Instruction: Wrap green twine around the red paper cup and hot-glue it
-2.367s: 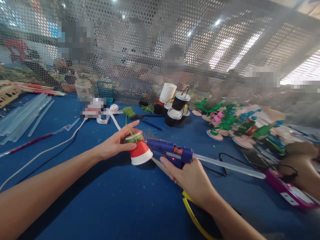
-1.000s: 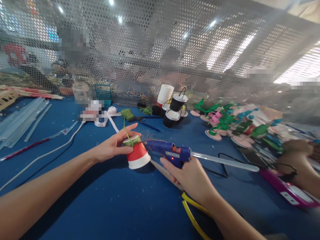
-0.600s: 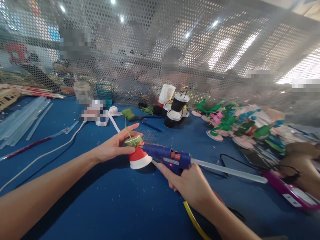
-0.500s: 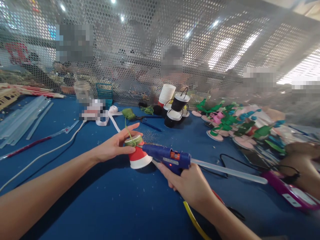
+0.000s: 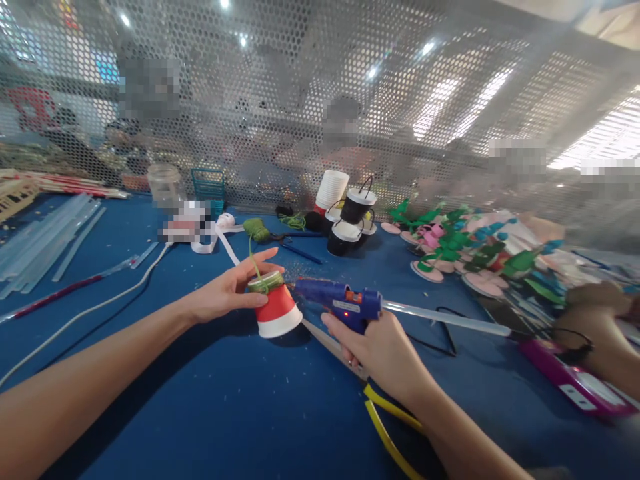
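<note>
My left hand (image 5: 230, 288) grips a red and white paper cup (image 5: 277, 310), tilted with its wide white rim toward the table. Green yarn (image 5: 267, 283) is wound around the cup's narrow end, and a strand runs back to a green yarn ball (image 5: 256, 230). In my right hand (image 5: 383, 353) is a blue hot glue gun (image 5: 337, 298) with a red light on. A long clear glue stick (image 5: 447, 318) sticks out of its back. The gun's nozzle points at the yarn, slightly apart from it. Scissors (image 5: 393, 408) with yellow handles lie under my right hand.
Black and white small buckets (image 5: 345, 237) and stacked white cups (image 5: 332, 189) stand at the back. Felt flower pieces (image 5: 440, 250) lie at right, near a purple power strip (image 5: 577, 380) and another person's arm (image 5: 595, 327). Glue sticks (image 5: 55, 233) lie at left.
The glue gun has pulled back right, away from the yarn on the cup. More of the scissors now shows. My left hand and the cup have hardly moved.
</note>
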Action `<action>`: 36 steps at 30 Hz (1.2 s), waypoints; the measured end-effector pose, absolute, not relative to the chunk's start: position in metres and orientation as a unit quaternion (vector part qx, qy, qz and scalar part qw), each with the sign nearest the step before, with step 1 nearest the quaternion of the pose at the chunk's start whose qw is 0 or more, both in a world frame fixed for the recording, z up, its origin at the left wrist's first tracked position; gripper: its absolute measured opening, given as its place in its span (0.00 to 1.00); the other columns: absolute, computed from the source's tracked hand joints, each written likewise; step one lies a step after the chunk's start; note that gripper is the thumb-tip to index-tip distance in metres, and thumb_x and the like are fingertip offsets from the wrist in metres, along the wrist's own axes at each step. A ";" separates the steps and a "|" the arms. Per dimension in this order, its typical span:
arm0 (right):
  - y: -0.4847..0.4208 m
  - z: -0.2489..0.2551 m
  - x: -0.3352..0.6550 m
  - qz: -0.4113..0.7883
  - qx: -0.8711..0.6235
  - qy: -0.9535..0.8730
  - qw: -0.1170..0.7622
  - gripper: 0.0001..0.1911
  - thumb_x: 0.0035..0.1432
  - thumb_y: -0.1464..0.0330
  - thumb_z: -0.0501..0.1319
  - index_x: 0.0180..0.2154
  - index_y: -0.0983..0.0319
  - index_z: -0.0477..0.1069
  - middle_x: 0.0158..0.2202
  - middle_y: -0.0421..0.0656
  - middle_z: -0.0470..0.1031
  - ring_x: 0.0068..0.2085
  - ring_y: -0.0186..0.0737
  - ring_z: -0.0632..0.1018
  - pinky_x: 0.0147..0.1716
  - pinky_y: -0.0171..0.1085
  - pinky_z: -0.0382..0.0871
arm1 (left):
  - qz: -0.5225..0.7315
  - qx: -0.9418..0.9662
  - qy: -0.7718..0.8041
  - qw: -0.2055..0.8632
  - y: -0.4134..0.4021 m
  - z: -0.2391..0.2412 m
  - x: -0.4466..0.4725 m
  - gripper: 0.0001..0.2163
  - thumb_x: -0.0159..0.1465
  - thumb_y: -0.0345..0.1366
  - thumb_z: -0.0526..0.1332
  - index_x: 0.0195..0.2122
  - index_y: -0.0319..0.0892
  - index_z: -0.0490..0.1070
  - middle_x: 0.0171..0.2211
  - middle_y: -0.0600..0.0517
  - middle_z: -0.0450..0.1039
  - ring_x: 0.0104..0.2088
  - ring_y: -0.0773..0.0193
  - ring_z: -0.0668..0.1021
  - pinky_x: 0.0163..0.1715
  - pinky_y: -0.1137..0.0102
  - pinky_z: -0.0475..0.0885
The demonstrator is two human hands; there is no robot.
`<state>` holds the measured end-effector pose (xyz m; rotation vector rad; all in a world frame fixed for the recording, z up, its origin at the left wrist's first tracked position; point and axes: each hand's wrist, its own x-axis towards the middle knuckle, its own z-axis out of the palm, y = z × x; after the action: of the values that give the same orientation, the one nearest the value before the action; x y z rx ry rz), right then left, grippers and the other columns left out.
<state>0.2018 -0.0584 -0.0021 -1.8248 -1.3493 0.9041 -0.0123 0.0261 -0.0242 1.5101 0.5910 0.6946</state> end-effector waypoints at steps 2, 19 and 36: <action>-0.059 -0.001 0.200 0.347 -0.700 -0.526 0.335 0.14 0.45 0.62 0.60 0.15 0.61 0.61 0.07 0.34 0.60 0.11 0.29 0.63 0.12 0.30 0.58 | 0.302 0.662 0.259 0.636 0.026 -0.024 -0.012 0.31 0.56 0.31 0.61 0.59 0.53 0.50 0.56 0.47 0.59 0.55 0.53 0.64 0.54 0.57 0.56; -0.068 0.002 0.193 0.367 -0.696 -0.531 0.316 0.09 0.45 0.63 0.60 0.21 0.62 0.66 0.08 0.33 0.60 0.11 0.30 0.65 0.12 0.29 0.58 | 0.296 0.662 0.254 0.640 0.026 -0.025 -0.011 0.33 0.55 0.31 0.62 0.59 0.53 0.48 0.57 0.47 0.57 0.55 0.54 0.65 0.54 0.57 0.55; -0.052 0.004 0.203 0.393 -0.698 -0.516 0.302 0.12 0.49 0.66 0.58 0.17 0.62 0.63 0.07 0.33 0.59 0.11 0.27 0.62 0.13 0.28 0.58 | 0.293 0.661 0.258 0.641 0.027 -0.024 -0.012 0.32 0.56 0.31 0.61 0.59 0.50 0.48 0.58 0.46 0.56 0.57 0.52 0.62 0.54 0.55 0.55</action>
<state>0.2033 -0.0521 0.0037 -1.8518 -1.3686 1.0411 -0.0125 0.0268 -0.0238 1.5070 0.5875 0.6674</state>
